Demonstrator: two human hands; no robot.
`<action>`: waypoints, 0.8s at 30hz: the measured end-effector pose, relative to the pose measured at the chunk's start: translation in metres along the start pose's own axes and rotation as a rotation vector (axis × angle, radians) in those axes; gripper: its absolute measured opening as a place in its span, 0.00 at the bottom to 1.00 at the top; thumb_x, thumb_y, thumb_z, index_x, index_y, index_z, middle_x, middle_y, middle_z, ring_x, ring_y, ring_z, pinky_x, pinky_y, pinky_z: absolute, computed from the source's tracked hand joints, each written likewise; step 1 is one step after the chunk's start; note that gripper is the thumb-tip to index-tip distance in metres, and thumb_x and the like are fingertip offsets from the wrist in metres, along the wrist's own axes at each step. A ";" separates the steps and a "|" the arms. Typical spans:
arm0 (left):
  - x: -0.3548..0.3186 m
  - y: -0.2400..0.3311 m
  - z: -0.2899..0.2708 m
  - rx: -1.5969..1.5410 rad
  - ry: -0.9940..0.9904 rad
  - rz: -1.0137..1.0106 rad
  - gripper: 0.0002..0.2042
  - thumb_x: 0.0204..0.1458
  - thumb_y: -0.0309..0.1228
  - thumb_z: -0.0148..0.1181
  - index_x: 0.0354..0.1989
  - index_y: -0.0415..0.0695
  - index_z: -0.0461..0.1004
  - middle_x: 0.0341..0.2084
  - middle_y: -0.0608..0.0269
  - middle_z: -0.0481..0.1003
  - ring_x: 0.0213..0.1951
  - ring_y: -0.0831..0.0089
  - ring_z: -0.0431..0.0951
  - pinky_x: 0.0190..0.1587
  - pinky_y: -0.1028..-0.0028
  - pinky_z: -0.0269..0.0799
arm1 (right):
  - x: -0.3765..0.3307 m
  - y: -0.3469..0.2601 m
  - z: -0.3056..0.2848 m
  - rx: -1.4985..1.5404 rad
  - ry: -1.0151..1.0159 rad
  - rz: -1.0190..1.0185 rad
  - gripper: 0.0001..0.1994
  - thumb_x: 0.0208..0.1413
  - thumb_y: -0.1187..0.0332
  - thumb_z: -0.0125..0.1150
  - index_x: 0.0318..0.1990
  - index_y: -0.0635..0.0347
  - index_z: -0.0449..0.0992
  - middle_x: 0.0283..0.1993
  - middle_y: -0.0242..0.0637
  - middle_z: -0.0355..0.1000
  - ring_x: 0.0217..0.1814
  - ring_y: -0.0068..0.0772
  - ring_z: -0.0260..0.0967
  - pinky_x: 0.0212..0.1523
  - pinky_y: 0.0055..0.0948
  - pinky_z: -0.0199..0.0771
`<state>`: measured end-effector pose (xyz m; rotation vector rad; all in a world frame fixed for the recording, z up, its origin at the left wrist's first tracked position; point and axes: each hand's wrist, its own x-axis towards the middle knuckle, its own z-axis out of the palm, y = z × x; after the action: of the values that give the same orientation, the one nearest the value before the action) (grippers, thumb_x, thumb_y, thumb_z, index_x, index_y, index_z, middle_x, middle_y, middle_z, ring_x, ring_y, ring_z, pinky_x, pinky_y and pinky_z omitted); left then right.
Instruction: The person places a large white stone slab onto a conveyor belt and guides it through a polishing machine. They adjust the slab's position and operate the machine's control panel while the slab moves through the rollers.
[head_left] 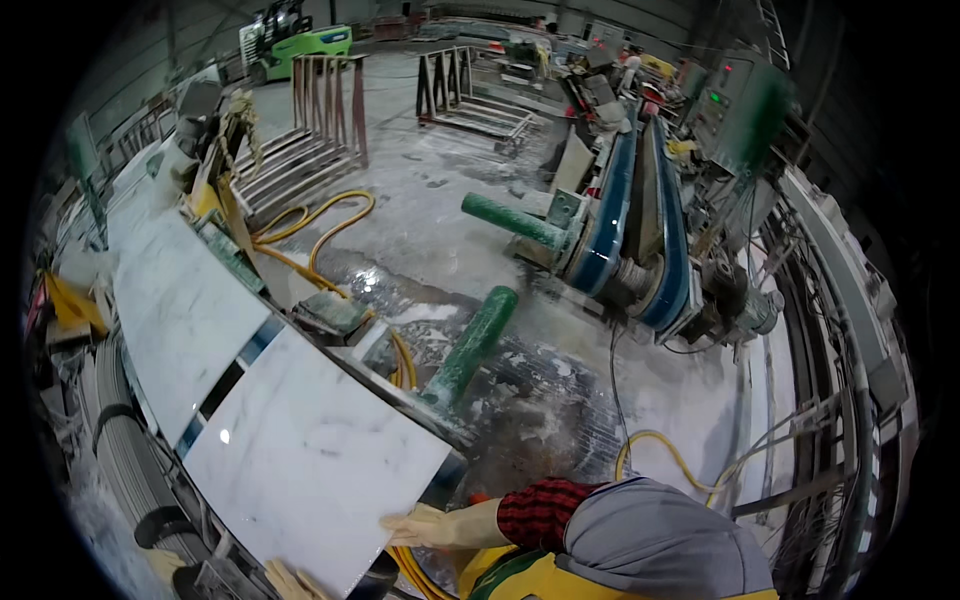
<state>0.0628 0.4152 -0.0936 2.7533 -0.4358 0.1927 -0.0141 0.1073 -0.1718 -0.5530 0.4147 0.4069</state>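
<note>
A white marble slab (315,455) with faint grey veins lies flat on a belt line at the lower left. My right hand (425,526), in a cream glove, rests at its near right corner with the fingers stretched over the edge. At the near edge, my left hand (292,580) shows only in part, also gloved, its fingers extended against the slab; the frame cuts off the rest. Beyond a narrow gap with blue belt (262,340) showing, a second marble slab (180,310) lies on the same line.
Green rollers (475,345) jut out right of the slabs. A yellow hose (335,235) coils on the wet floor. A blue-belted machine (610,215) stands beyond, with a green control cabinet (745,110) behind. Metal racks (330,120) and a green forklift (305,45) are farther back.
</note>
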 end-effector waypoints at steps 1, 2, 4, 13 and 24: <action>0.001 -0.006 0.002 -0.020 0.003 0.043 0.28 0.77 0.41 0.47 0.80 0.39 0.60 0.79 0.39 0.58 0.79 0.38 0.55 0.80 0.47 0.51 | -0.008 -0.005 -0.002 -0.011 -0.062 -0.006 0.30 0.73 0.60 0.64 0.74 0.69 0.66 0.76 0.47 0.68 0.79 0.37 0.65 0.75 0.34 0.72; 0.000 -0.012 0.006 -0.039 0.009 0.082 0.28 0.77 0.40 0.46 0.80 0.38 0.61 0.79 0.39 0.59 0.79 0.39 0.56 0.80 0.47 0.53 | -0.013 -0.009 0.001 0.014 -0.012 -0.008 0.29 0.72 0.61 0.65 0.73 0.69 0.67 0.76 0.46 0.68 0.78 0.37 0.66 0.75 0.35 0.73; -0.021 -0.040 0.024 0.078 -0.023 0.132 0.28 0.77 0.40 0.45 0.80 0.36 0.60 0.78 0.37 0.59 0.79 0.38 0.55 0.80 0.45 0.50 | -0.025 -0.016 0.024 0.063 0.101 0.019 0.29 0.71 0.63 0.67 0.72 0.69 0.68 0.75 0.46 0.68 0.78 0.36 0.67 0.75 0.36 0.74; -0.020 -0.012 -0.015 0.076 -0.147 0.237 0.30 0.76 0.42 0.45 0.79 0.35 0.59 0.78 0.36 0.58 0.80 0.39 0.53 0.79 0.42 0.48 | -0.050 0.013 -0.002 0.082 0.349 0.119 0.18 0.69 0.65 0.69 0.62 0.61 0.79 0.56 0.38 0.83 0.57 0.29 0.82 0.59 0.29 0.86; 0.178 -0.019 0.010 0.185 0.032 0.482 0.35 0.71 0.52 0.54 0.75 0.34 0.66 0.73 0.31 0.65 0.73 0.37 0.65 0.75 0.49 0.59 | -0.061 0.007 -0.010 -0.022 0.277 0.018 0.24 0.66 0.65 0.74 0.66 0.63 0.75 0.59 0.40 0.83 0.55 0.36 0.83 0.60 0.39 0.86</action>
<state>0.2375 0.3801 -0.0757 2.7662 -1.1193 0.4107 -0.0712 0.0916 -0.1537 -0.6304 0.6821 0.3529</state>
